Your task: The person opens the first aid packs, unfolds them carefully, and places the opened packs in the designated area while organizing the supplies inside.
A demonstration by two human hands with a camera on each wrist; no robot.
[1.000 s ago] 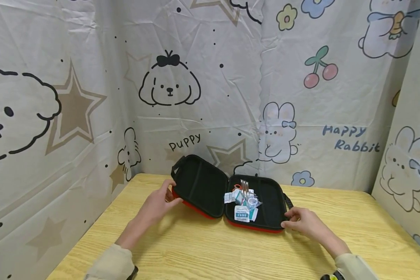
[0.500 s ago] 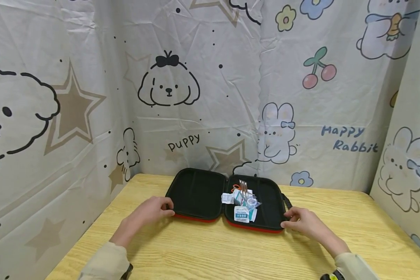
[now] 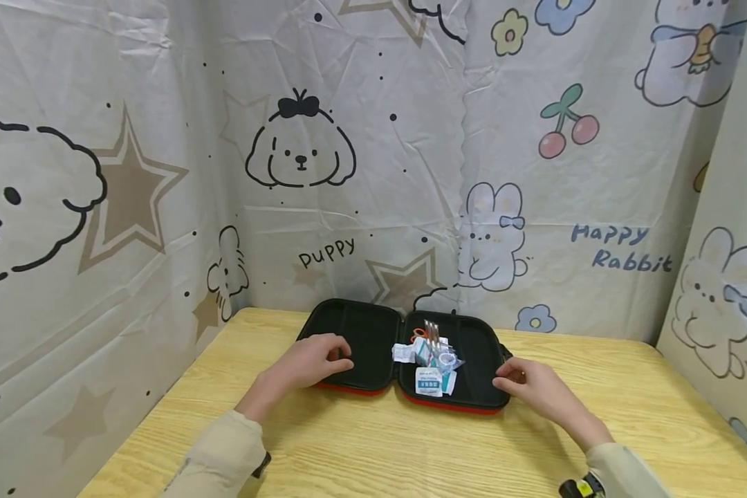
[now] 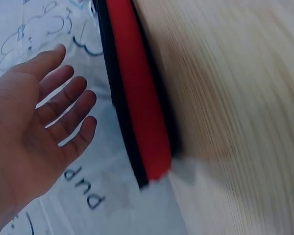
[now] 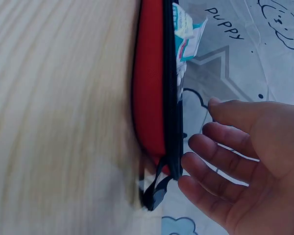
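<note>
- The zip-up case lies spread open like a book on the wood-grain table, close to the printed curtain.
- It has rounded corners, a red fabric outer side with a fine weave, and black edging; both shallow halves are black within.
- A black carry strap hangs at the outer edge of the case's right half.
- In that half, toward the case's middle, sits a small heap: orange loop handles, slender metallic-looking tools standing up at the back, and a clear plastic pouch with a round white item in it.
- At the heap's front is a white packet with a teal printed band; a smaller white packet reaches over the case's fold.
- The left hand is over the left half of the case, fingers loosely bent and spread, holding nothing.
- The right hand is at the case's right front corner, fingers relaxed and grasping nothing; whether a fingertip touches the edge I cannot tell.
</note>
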